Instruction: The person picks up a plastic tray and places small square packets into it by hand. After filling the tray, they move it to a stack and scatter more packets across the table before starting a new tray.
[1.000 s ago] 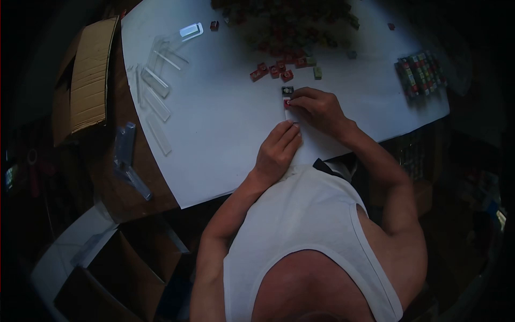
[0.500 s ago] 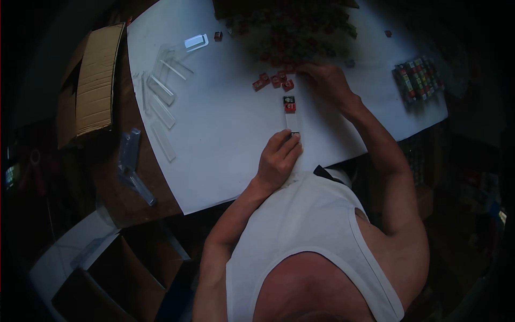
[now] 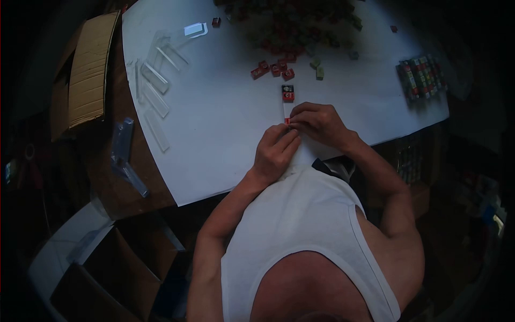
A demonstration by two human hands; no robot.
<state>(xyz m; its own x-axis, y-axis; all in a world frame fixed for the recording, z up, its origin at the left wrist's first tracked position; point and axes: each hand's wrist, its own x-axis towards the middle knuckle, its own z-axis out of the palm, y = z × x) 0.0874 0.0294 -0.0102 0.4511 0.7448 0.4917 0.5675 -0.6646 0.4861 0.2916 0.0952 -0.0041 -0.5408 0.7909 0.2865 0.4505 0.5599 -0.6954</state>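
In front of my body lies a narrow clear plastic case [image 3: 287, 110], pointing away from me on the white table. A small black block [image 3: 288, 88] and a small red block [image 3: 288, 97] sit at its far end. My left hand [image 3: 274, 153] is closed around the near end, which its fingers hide. Just beyond those fingertips, my right hand [image 3: 321, 124] pinches another red block [image 3: 287, 121] at the case. The fingertips of both hands almost meet there.
Beyond the case lie several loose red blocks [image 3: 275, 70], two pale green ones [image 3: 319, 72] and a dark heap of blocks [image 3: 289, 32]. Clear plastic cases [image 3: 155, 102] spread at left, near a cardboard box [image 3: 94, 70]. Filled cases [image 3: 421, 78] stand at right.
My right hand has come back from the heap's edge to the near part of the case, with a red block. Two pale green blocks now show where it was. The left hand stays.
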